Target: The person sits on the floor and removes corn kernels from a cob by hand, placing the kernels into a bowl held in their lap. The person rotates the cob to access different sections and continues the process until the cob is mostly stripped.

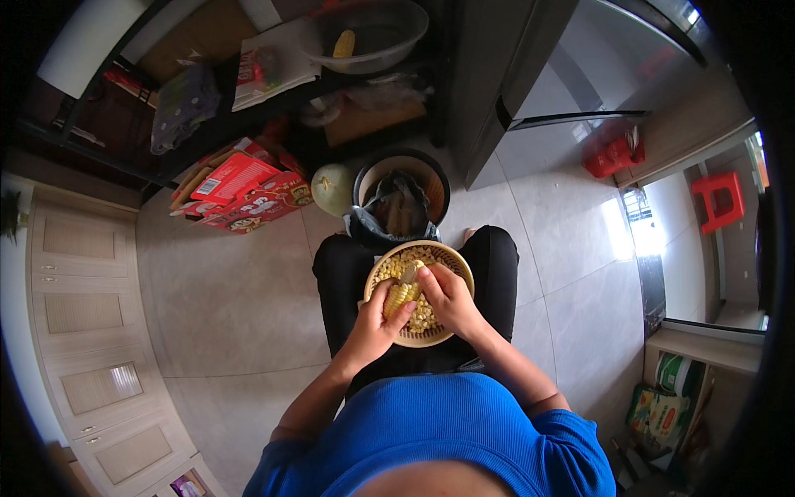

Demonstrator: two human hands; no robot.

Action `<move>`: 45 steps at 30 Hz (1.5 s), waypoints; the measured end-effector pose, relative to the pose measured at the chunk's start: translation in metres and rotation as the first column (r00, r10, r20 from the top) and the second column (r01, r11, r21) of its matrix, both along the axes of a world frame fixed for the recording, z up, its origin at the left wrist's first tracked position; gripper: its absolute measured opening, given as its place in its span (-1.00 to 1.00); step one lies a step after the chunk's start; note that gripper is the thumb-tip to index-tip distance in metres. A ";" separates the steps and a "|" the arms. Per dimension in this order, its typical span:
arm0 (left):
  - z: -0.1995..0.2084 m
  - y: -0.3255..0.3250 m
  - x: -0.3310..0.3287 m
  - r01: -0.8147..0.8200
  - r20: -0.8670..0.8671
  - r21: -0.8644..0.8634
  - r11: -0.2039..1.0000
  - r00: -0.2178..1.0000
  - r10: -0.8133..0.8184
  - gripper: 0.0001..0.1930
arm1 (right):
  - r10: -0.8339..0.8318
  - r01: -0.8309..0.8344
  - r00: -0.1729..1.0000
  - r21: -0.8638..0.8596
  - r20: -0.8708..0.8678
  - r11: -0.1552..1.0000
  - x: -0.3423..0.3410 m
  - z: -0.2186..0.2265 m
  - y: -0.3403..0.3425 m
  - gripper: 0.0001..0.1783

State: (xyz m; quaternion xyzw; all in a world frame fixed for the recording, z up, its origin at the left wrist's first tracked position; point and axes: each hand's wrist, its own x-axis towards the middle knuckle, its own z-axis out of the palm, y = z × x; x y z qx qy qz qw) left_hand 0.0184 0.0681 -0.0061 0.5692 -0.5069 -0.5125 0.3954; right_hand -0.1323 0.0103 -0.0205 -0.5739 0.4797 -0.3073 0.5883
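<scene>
Over my lap, a corn cob (402,296) is held in both hands, partly stripped, with yellow kernels left on its lower part and a bare pale upper end. My left hand (383,314) wraps round the lower, kernelled part. The fingers of my right hand (445,290) close on the upper end, thumb against the cob. Beneath them a round tan basket (469,278) rests on my thighs, holding many loose kernels (422,320). Just beyond it stands a bin (448,189) lined with a dark bag; some brownish husks or cobs seem to lie inside.
A pale green melon or gourd (331,190) sits left of the bin, beside a red cardboard box (257,195). On the dark shelf above, a clear bowl (397,51) contains another corn cob (344,44). A grey fridge (571,74) stands at right; a red bag (614,156) lies beside it.
</scene>
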 end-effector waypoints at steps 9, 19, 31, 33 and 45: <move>-0.017 0.005 -0.003 -0.026 -0.163 0.103 0.994 0.986 0.043 -0.58 | -0.050 0.015 0.990 -0.252 -0.131 0.968 0.001 0.003 0.002 -0.75; 0.003 -0.009 0.026 0.334 -0.762 0.392 0.857 0.640 0.099 -0.64 | -0.120 -0.082 0.882 0.399 0.456 0.913 -0.021 -0.010 -0.005 -0.81; -0.013 -0.019 0.024 -0.272 -0.549 0.482 0.833 0.647 0.529 -0.84 | 0.164 -0.204 0.968 0.208 0.191 0.957 -0.031 -0.012 0.007 -0.67; -0.019 -0.021 0.028 -0.267 -0.559 0.468 0.842 0.648 0.517 -0.83 | 0.199 -0.193 0.978 0.086 -0.059 0.977 -0.032 -0.024 0.009 -0.70; -0.020 -0.036 0.000 -0.469 -0.659 0.375 0.799 0.471 0.586 -0.81 | 0.061 -0.070 0.996 -0.158 -0.057 0.985 0.006 -0.004 0.011 -0.75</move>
